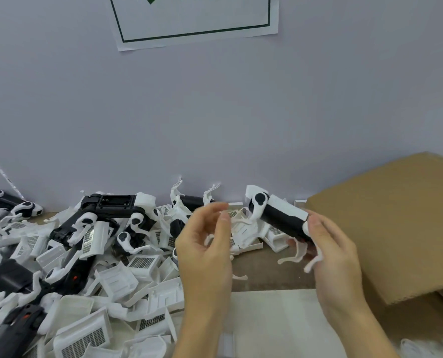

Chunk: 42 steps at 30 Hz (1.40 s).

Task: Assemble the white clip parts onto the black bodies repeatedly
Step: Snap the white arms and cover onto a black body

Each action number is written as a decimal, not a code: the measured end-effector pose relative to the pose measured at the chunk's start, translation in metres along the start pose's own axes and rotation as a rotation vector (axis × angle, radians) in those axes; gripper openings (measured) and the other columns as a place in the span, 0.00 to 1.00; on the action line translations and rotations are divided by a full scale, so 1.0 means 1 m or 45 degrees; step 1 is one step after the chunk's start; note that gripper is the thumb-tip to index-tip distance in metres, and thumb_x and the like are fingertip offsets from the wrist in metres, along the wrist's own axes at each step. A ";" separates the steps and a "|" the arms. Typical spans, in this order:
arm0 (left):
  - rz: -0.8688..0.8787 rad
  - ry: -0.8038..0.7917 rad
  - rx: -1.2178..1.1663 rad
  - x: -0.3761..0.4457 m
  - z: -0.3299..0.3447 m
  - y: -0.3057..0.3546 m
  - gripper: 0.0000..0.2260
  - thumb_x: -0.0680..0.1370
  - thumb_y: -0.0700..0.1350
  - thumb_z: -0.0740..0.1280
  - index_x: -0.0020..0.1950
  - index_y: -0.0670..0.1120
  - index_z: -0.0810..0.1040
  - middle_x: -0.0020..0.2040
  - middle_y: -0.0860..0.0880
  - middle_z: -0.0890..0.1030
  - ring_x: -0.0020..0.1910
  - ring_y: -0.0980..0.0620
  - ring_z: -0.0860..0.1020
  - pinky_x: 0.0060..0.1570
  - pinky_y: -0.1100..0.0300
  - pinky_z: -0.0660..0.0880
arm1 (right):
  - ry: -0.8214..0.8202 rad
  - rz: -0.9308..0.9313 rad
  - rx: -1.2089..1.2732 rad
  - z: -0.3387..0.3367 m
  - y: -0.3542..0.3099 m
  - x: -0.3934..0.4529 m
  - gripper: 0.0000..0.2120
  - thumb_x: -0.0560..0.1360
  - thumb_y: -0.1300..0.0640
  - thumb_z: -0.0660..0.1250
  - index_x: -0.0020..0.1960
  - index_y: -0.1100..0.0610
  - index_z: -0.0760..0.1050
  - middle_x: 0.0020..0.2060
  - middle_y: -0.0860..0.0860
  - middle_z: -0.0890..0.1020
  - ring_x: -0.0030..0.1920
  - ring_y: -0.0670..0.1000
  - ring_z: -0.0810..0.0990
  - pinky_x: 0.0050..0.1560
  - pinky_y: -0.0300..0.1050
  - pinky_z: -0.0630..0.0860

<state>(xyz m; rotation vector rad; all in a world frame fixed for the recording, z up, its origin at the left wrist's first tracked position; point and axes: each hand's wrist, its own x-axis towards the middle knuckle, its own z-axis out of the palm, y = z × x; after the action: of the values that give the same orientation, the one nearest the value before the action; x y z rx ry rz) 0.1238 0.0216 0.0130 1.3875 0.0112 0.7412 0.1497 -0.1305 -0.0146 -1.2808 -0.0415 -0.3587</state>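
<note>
A person's right hand grips the near end of a black body held above a brown worktop, the part angled up and away toward the wall, with white fittings at both ends and a black oval button on its far white head. Curved white clip parts hang below the fingers of that hand; whether they are fixed to the body or merely pinched alongside it cannot be told. The left hand, blurred, hovers just left of the body with fingers loosely curled and thumb and forefinger close together; a thin white piece shows near its palm, but whether it holds it cannot be told.

A cardboard box stands at the right edge of the worktop, its brown flap tilted toward the hands and hiding whatever lies inside; only a sliver of something white shows beneath the flap's lower right corner.

To the left, a loose heap of parts covers the worktop: white louvred housings with grey mesh panels, curved white clips and black bodies, several already wearing white pieces, one long black frame lying across the top near the wall. A pale sheet lies on the worktop beneath the forearms.

Behind, a plain pale lavender wall carries a white paper notice with a dark green border, its lettering cut off at the top.
</note>
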 end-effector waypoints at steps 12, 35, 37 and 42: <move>-0.144 -0.430 -0.239 0.002 -0.015 0.000 0.15 0.72 0.56 0.74 0.58 0.55 0.84 0.55 0.45 0.86 0.53 0.42 0.85 0.45 0.50 0.83 | -0.414 0.458 0.492 -0.001 0.000 -0.006 0.25 0.75 0.48 0.60 0.62 0.63 0.81 0.61 0.64 0.81 0.57 0.64 0.79 0.55 0.62 0.73; -0.271 -0.505 -0.523 -0.001 -0.017 0.005 0.17 0.69 0.45 0.74 0.58 0.49 0.86 0.55 0.44 0.85 0.54 0.47 0.82 0.55 0.54 0.78 | -0.517 0.547 0.694 0.002 -0.013 -0.004 0.21 0.77 0.48 0.64 0.61 0.62 0.81 0.59 0.63 0.82 0.52 0.62 0.84 0.47 0.55 0.83; -0.244 -0.519 -0.487 -0.001 -0.018 0.005 0.19 0.69 0.46 0.74 0.59 0.50 0.85 0.55 0.43 0.85 0.56 0.46 0.83 0.52 0.56 0.80 | -0.551 0.688 0.704 0.001 -0.005 -0.003 0.23 0.82 0.48 0.56 0.61 0.62 0.82 0.57 0.64 0.83 0.52 0.64 0.84 0.50 0.58 0.82; -0.135 -0.579 -0.279 -0.002 -0.014 0.006 0.18 0.68 0.46 0.76 0.58 0.51 0.85 0.52 0.45 0.85 0.50 0.50 0.84 0.43 0.60 0.81 | -0.614 0.786 0.389 0.008 0.002 -0.007 0.19 0.78 0.53 0.59 0.58 0.61 0.83 0.57 0.66 0.82 0.48 0.64 0.82 0.57 0.64 0.77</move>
<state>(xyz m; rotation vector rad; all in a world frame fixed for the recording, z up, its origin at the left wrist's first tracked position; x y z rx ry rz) 0.1133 0.0330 0.0143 1.3064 -0.3414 0.3159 0.1449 -0.1205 -0.0159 -0.9904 -0.1023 0.4752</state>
